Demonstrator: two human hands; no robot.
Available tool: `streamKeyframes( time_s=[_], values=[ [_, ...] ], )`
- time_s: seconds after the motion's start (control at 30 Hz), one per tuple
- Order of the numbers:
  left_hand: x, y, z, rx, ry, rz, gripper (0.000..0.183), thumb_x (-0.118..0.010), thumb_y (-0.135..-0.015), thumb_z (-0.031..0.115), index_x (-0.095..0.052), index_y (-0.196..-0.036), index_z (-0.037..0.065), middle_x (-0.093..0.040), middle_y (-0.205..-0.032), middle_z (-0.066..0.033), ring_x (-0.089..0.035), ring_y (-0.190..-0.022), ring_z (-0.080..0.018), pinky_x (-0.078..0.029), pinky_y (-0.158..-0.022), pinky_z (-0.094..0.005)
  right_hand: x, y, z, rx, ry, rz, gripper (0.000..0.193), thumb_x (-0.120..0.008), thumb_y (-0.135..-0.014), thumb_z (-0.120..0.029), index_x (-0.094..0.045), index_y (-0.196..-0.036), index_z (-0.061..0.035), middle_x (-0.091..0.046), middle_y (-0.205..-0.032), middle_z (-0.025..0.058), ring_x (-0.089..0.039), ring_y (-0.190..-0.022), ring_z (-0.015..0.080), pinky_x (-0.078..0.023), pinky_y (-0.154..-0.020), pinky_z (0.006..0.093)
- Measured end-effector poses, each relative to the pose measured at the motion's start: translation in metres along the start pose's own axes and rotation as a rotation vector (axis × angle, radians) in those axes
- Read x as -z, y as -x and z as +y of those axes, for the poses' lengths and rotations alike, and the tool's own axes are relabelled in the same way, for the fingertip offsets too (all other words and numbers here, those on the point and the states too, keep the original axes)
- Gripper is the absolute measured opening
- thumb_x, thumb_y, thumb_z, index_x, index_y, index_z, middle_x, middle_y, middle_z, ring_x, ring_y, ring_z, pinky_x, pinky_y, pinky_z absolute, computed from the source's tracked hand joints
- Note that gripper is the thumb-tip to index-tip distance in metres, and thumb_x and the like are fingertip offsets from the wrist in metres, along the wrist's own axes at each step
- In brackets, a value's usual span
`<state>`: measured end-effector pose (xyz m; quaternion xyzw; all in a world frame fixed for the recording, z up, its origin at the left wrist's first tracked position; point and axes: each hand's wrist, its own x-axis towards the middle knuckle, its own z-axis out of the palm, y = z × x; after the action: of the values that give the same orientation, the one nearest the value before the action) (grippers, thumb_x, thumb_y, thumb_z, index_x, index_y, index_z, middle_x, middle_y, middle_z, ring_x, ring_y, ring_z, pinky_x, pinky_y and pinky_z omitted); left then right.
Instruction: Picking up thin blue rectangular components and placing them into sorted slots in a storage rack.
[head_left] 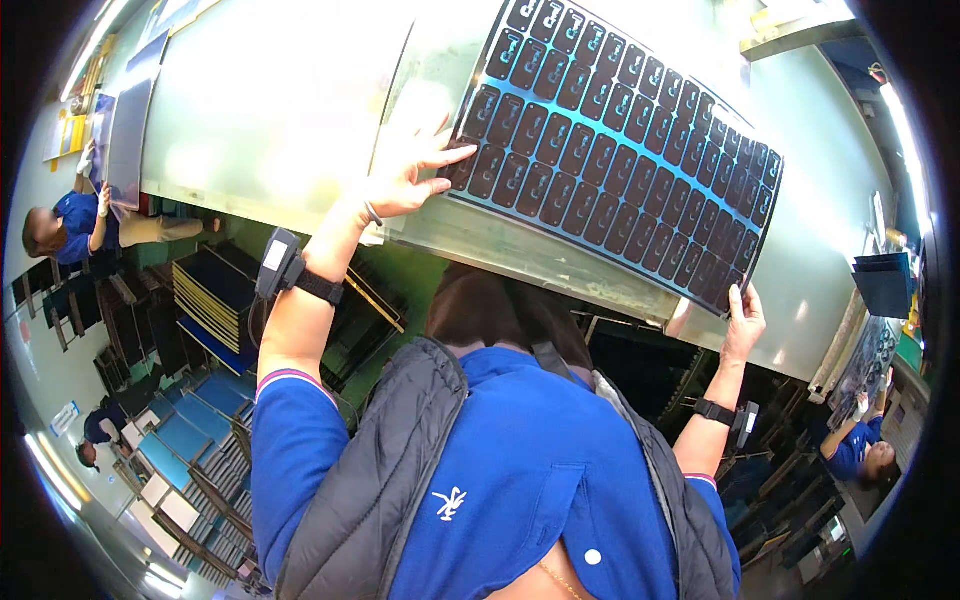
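Mid-handling, by the look of it. Dark sheet (620, 150) already carries its rounded black panels, 4 rows, blue band between the middle 2; no panel looks separated. It is over the tabletop (270, 110), skewed, near edge close to the tabletop's near edge, far left corner cut off by the frame. Placing or squaring-up seems not yet finished, since both hands are on it; letting go is left. Resting or slightly lifted: can't tell.

Left grip (408, 180) appears to grasp the sheet's left edge by the near corner, index fingertip over the margin, thumb just below it. Right grip (742, 322) pinches the near right corner, thumb showing, underside fingers partly hidden. So the sheet spans between the 2 grips, nearly all of it extending beyond them, away from the body.
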<state>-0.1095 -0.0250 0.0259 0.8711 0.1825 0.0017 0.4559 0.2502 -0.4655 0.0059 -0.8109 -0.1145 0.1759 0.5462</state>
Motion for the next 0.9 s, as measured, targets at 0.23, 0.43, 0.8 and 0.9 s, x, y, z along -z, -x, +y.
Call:
streamKeyframes(
  time_s=[0.23,0.43,0.8,0.9],
  values=[
    [0.004,0.001,-0.001,-0.006,-0.18,-0.006,0.063,-0.07,-0.072,0.013,-0.05,-0.131,0.024,-0.023,-0.148,-0.0181,-0.011,-0.141,-0.0279,-0.004,-0.112,-0.0438,0.005,-0.002,0.003,-0.009,-0.006,-0.022,0.031,-0.066,-0.083,-0.002,-0.061,-0.113,0.0015,-0.063,-0.099,0.0022,-0.056,-0.086,0.0073,-0.045,-0.079,0.0208],
    [-0.001,0.0,-0.002,-0.011,-0.269,-0.007,0.064,-0.069,-0.071,0.011,-0.05,-0.131,0.023,-0.025,-0.148,-0.0144,-0.015,-0.14,-0.0293,-0.007,-0.112,-0.0455,0.002,0.0,0.003,0.022,-0.04,0.005,0.033,-0.066,-0.081,0.0,-0.06,-0.114,0.0014,-0.062,-0.098,0.0021,-0.057,-0.087,0.0091,-0.045,-0.081,0.0217],
    [-0.003,-0.001,0.012,0.025,-0.343,0.019,0.068,-0.071,-0.066,0.007,-0.051,-0.13,0.018,-0.031,-0.145,-0.0157,-0.019,-0.138,-0.0326,-0.01,-0.111,-0.0459,-0.032,-0.146,-0.096,-0.119,0.409,-0.347,0.048,-0.06,-0.086,-0.02,-0.047,-0.129,-0.0032,-0.056,-0.118,0.0166,-0.051,-0.114,0.0218,-0.039,-0.096,0.0353],
    [-0.004,-0.001,0.015,0.011,-0.359,0.052,0.068,-0.073,-0.064,0.008,-0.053,-0.128,0.018,-0.031,-0.144,-0.0193,-0.019,-0.137,-0.0352,-0.011,-0.11,-0.046,-0.055,-0.176,-0.069,0.696,1.007,0.04,0.042,-0.054,-0.086,-0.028,-0.054,-0.123,-0.0073,-0.059,-0.115,0.0162,-0.057,-0.104,0.0314,-0.043,-0.09,0.0409]
  ],
)
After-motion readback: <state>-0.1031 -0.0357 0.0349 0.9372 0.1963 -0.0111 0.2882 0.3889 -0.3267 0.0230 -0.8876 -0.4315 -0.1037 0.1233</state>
